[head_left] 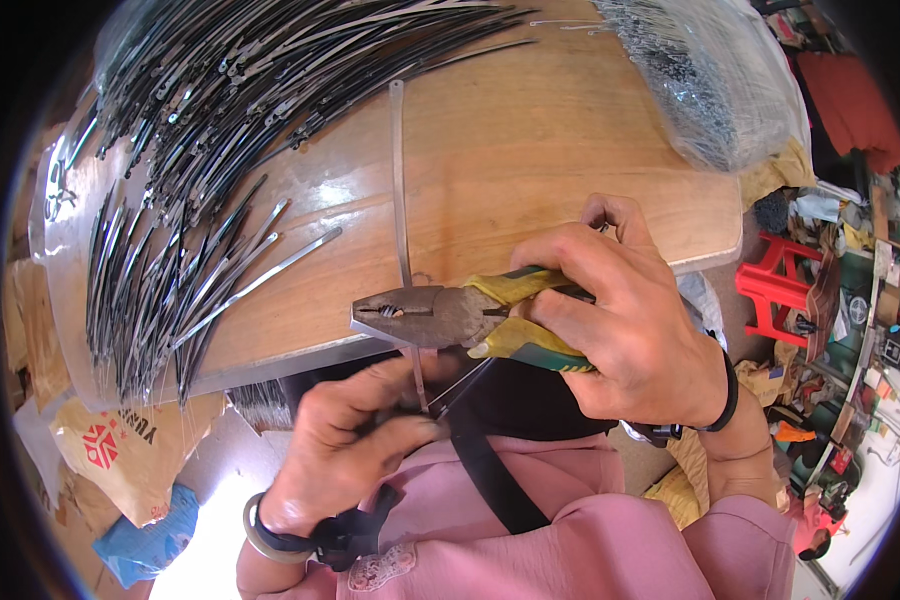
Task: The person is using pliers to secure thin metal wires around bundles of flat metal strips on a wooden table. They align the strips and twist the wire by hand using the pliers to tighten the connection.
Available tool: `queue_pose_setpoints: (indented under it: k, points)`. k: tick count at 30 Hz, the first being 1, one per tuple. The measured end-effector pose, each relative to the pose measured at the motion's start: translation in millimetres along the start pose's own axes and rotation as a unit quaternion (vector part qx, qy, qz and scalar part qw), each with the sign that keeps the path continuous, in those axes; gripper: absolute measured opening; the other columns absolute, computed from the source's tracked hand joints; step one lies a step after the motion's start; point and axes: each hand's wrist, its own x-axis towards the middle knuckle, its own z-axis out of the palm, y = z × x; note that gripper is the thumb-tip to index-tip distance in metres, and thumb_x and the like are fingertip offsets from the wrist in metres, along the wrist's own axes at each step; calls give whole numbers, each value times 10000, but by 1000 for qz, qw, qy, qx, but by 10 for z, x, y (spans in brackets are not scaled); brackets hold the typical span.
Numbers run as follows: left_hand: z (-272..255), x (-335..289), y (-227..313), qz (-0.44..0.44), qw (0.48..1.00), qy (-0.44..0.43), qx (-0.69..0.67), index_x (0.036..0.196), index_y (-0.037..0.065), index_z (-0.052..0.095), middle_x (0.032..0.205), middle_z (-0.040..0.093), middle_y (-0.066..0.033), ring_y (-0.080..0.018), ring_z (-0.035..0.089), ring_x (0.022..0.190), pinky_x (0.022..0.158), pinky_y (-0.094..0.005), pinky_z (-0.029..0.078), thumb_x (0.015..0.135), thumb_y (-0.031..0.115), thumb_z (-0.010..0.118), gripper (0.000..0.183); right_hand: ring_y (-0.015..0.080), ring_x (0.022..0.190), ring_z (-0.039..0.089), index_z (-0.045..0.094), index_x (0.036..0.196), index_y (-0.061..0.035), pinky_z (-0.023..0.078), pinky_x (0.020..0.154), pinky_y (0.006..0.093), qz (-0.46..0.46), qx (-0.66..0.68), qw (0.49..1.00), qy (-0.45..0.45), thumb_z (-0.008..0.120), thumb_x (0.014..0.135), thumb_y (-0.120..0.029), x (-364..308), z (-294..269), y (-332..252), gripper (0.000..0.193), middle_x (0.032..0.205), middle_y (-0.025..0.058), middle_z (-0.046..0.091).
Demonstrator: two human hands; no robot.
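**Pliers on a thin metal strip at the table edge**

The right hand [625,310] is clenched around the yellow-and-green rubber handles of a pair of grey steel combination pliers [440,315]. The plier nose points away from those fingers, toward the person's left, and sits across a long, thin, flat grey metal strip [400,190]; whether the nose actually bites the strip cannot be told. The strip runs from the pliers away over the brown wooden table [530,150].

The left hand [355,440] is below the plier nose, its fingers [410,432] pinched together on the near end of the strip, where a thin dark wire-like piece [465,385] also meets them.

Beyond the left fingers, a large heap of dark, slender metal strips [220,90] lies fanned out on the table. Beyond the right fingers, at the table's far corner, a clear plastic bag [715,80] holds a dense bundle of thin grey wire pieces. Beside the left wrist, off the table, lies a tan paper sack [130,450] with a blue plastic bag [150,535] against it; what is inside them cannot be seen.
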Motion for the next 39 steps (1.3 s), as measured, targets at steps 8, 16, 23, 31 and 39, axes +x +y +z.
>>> queue_pose_setpoints:
  k: [8,16,23,31,39]
  points:
    - [-124,138,127,59,996,-72,18,1219,-67,581,1004,678,-82,-145,633,913,820,-265,509,858,-47,599,362,269,722,551,614,731,-13,355,774,470,-42,1,997,61,663,528,-169,-24,-66,-127,261,993,131,593]
    - [64,206,31,-39,979,-106,-172,1088,-20,629,821,664,-58,-89,615,621,521,-199,460,873,116,665,257,232,739,570,629,708,-57,340,786,481,-55,6,997,56,661,575,-188,-42,-8,-214,189,991,94,594]
    - [129,144,-119,50,956,-91,-274,1013,-16,623,806,658,-62,-79,569,571,463,-196,401,893,95,648,165,270,849,579,598,729,-38,381,806,482,-9,16,997,70,699,705,-246,14,-211,-284,232,1031,114,613]
    - [177,44,-76,112,951,50,-283,991,-82,585,645,549,-90,-100,403,416,374,-236,284,899,20,600,139,317,939,580,640,804,23,380,868,469,40,49,997,51,756,758,-357,-171,-121,-186,399,1098,167,608]
    - [251,52,-80,195,941,126,-246,959,-27,538,704,601,-70,-63,479,519,474,-188,352,873,-25,639,133,294,984,570,690,937,-8,379,897,465,69,143,987,22,819,603,-171,-170,-31,-235,394,1127,129,584]
